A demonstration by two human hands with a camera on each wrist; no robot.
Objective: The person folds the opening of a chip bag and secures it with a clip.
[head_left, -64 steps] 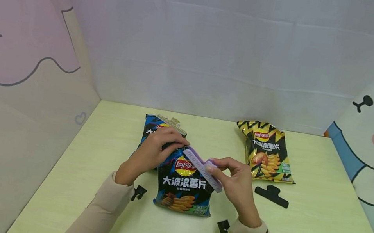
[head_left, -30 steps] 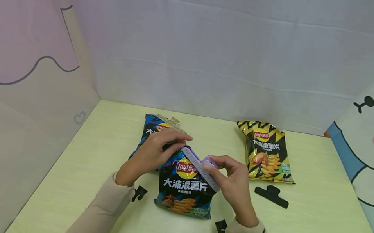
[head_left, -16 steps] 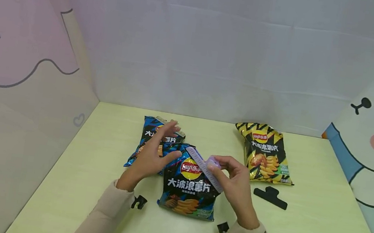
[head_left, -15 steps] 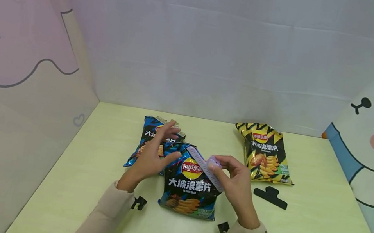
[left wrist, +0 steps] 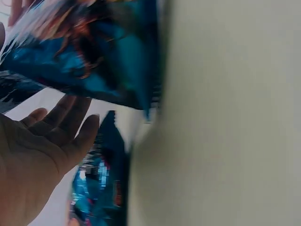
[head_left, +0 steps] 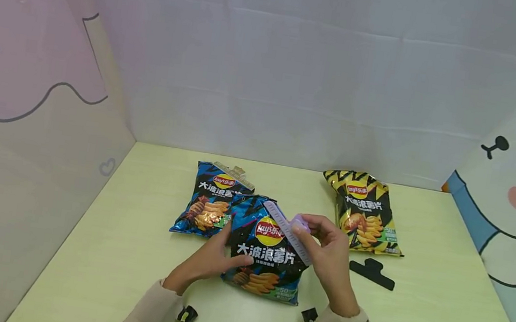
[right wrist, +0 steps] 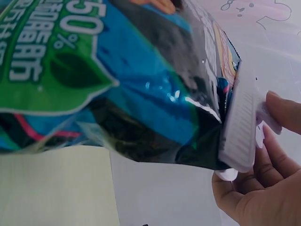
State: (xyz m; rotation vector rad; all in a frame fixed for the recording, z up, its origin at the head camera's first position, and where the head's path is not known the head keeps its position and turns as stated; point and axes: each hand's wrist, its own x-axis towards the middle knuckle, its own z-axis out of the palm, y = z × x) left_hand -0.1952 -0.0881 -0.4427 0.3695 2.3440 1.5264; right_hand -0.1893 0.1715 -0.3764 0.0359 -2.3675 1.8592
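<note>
My right hand pinches the tab of a lilac sealing clip, thumb on one side and fingers on the other. The clip's ridged bar lies slanted over the upper right corner of a blue and black bag of chips. My left hand holds the bag's left side, thumb across the front and fingers behind it. In the left wrist view, the fingers reach under the blurred bag, fairly straight.
Behind on the left lies another blue chip bag with a gold clip. At right are a yellow chip bag and a black clip. Small black scraps lie near each sleeve, one left, one right.
My left hand has left the bag's top edge and come down to its left side. The clipped bag has shifted slightly right. My right hand keeps hold of the lilac clip.
</note>
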